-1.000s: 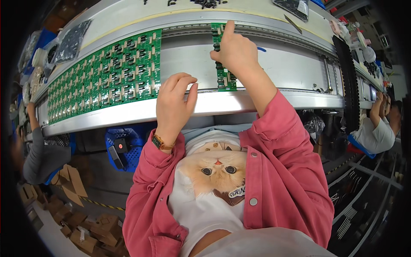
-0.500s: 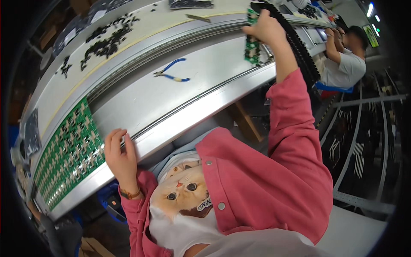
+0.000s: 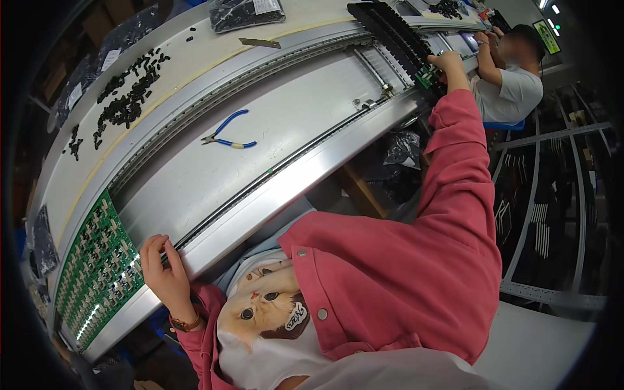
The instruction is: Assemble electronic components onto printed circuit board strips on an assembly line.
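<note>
At the right end of the line, my right hand [image 3: 450, 63] grips a green circuit board [image 3: 426, 78], mostly hidden behind the hand and a black slotted rack [image 3: 393, 39]. The board is at the rack's near end; whether it sits in a slot I cannot tell. My left hand [image 3: 164, 270] rests on the front metal rail, fingers stretched out and holding nothing. Just left of it lies a large panel of green circuit boards [image 3: 97, 260] with pale connectors. Blue-handled side cutters [image 3: 229, 133] lie on the metal bed between my hands.
Small black parts [image 3: 127, 107] lie scattered on the far ledge. Farther right are a flat metal blade [image 3: 260, 43] and a plastic bag of black parts [image 3: 247, 14]. A co-worker [image 3: 513, 81] sits beyond the rack. Shelving [image 3: 552, 195] stands at the right.
My right hand has moved the circuit board rightward, from the rack's left side to its near end. My left hand stays by the panel. The whole view has shifted slightly.
</note>
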Demonstrator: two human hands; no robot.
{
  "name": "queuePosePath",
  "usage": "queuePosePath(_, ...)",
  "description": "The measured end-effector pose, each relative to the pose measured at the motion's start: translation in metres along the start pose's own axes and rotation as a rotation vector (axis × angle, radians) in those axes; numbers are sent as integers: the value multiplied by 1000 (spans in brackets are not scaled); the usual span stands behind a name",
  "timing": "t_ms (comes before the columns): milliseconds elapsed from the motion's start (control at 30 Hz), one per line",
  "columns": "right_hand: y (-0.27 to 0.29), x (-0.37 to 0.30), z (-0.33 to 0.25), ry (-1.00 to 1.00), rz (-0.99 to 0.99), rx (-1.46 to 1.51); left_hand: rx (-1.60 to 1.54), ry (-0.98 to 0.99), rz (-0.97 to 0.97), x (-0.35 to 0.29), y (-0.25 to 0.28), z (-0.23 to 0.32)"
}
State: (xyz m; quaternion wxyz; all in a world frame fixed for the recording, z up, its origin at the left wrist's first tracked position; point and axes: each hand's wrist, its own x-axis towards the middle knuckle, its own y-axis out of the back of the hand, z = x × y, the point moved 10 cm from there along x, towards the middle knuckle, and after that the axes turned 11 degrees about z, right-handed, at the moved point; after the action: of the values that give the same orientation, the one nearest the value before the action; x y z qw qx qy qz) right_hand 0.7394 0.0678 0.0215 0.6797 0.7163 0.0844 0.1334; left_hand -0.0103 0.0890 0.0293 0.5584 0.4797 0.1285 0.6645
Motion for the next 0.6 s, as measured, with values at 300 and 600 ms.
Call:
queuePosePath(300,-22,24,12,9,-27,-52,8,8,-14,0,-4,1)
queuePosePath(600,35,-4,-55,266,441,-77,-8,-4,0,1,-2,4)
